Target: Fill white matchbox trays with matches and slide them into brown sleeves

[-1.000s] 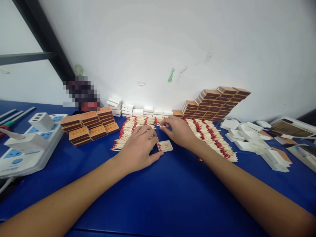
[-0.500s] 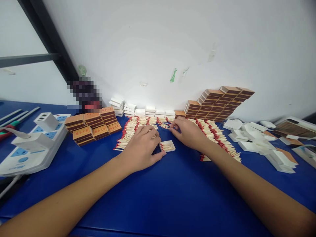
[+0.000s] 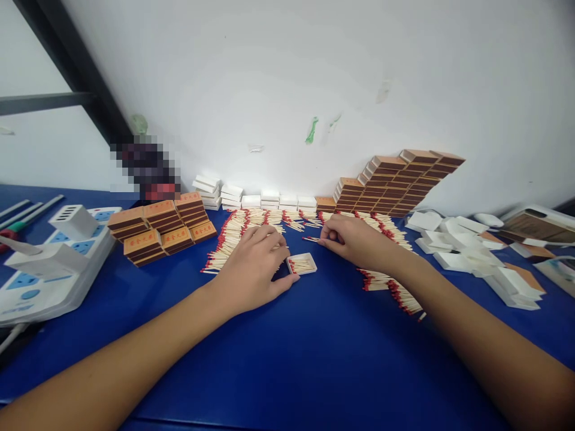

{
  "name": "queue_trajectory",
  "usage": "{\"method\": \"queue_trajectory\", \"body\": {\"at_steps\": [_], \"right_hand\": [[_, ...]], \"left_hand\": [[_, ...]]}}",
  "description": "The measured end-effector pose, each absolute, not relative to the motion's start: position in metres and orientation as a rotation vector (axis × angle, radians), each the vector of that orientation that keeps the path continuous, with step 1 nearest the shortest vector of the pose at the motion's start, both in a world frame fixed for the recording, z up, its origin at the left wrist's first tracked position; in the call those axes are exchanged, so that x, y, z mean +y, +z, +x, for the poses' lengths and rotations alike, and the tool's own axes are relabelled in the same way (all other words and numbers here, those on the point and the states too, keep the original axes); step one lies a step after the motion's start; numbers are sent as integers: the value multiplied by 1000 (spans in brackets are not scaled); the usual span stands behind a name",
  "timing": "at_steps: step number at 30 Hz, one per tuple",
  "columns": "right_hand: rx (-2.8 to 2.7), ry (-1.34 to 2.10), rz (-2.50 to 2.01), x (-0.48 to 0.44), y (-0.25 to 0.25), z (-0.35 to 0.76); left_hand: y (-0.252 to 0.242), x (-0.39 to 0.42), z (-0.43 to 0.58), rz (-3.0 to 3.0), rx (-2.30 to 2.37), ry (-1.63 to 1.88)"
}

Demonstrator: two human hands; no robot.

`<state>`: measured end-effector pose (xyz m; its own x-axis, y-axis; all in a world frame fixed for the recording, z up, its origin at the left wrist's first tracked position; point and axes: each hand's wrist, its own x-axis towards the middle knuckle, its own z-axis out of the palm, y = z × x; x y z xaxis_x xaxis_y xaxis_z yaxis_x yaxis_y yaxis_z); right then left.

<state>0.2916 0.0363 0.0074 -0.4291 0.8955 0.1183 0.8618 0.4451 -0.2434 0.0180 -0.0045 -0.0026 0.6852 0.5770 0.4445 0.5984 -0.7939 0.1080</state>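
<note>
A small white matchbox tray (image 3: 313,269), partly filled with red-tipped matches, lies on the blue table. My left hand (image 3: 254,269) steadies its left end, the thumb at the near corner and curved fingers at the far corner. Between thumb and fingertips of my right hand (image 3: 354,242), a few matches (image 3: 309,239) are pinched just beyond the tray. Rows of loose matches (image 3: 229,239) spread behind my left hand. More matches (image 3: 404,296) lie beneath and beside my right forearm, which hides part of them.
Orange-brown matchboxes are stacked at left (image 3: 159,230) and against the wall at right (image 3: 399,182). White trays (image 3: 269,199) line the wall. A loose pile of white trays (image 3: 467,245) sits at right. A power strip (image 3: 85,281) with plugs occupies the left side.
My right hand has drawn slightly back and right from the matches, with a few now showing in its pinch. My left hand stays at the tray. The view has shifted a little.
</note>
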Motion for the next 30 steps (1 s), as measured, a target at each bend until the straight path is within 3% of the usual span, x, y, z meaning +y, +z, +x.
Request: {"method": "queue_trajectory", "body": {"at_steps": [30], "right_hand": [[-2421,376,-1548,29,4,281]], "left_hand": [[-1,-4,19,-2845,-996,-703]]}}
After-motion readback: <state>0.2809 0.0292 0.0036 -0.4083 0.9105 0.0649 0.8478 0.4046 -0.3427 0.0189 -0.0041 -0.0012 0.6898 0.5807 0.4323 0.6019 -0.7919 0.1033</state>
